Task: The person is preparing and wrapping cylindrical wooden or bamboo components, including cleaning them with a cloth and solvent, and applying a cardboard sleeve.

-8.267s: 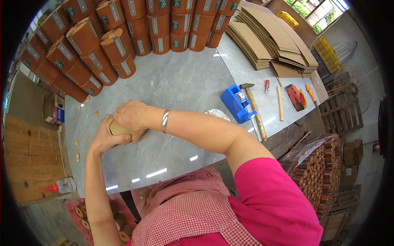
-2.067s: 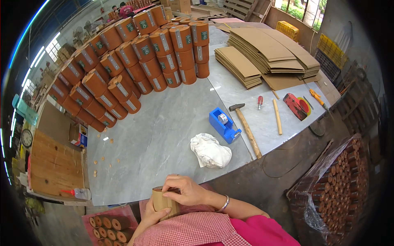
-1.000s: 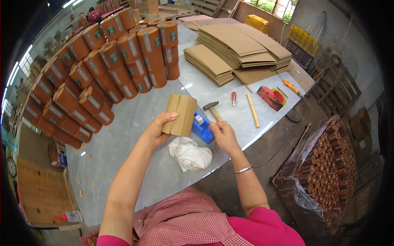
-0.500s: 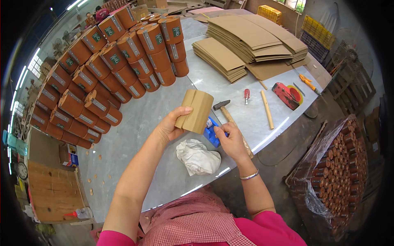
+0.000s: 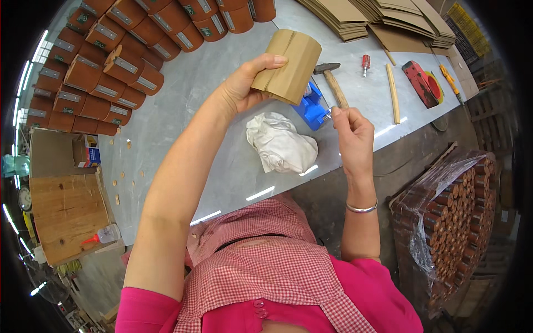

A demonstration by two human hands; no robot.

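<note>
My left hand [image 5: 251,83] grips a cylinder wrapped in brown cardboard [image 5: 291,64], holding it tilted above the table. Its thumb lies across the overlapping seam. Right beside the cylinder's lower edge is a blue holder that looks like a tape dispenser [image 5: 315,114], partly hidden behind the cylinder. My right hand [image 5: 354,133] is closed in a pinch just right of the dispenser. Whatever sits between its thumb and fingertip is thin, shiny and too small to name. Below both, a crumpled white cloth bundle [image 5: 283,143] lies on the table.
A hammer [image 5: 335,89], a red screwdriver [image 5: 366,64], a wooden stick [image 5: 393,94] and a red tape gun [image 5: 420,83] lie to the right. Stacked brown cylinders [image 5: 125,64] stand far left, flat cardboard [image 5: 338,16] at the back. A plastic-wrapped pallet [image 5: 449,222] stands beyond the table's right edge.
The view has tipped down toward my body, so the table things sit higher in the picture. My right hand has drawn rightward from the blue dispenser, still pinched. My left hand still holds the wrapped cylinder.
</note>
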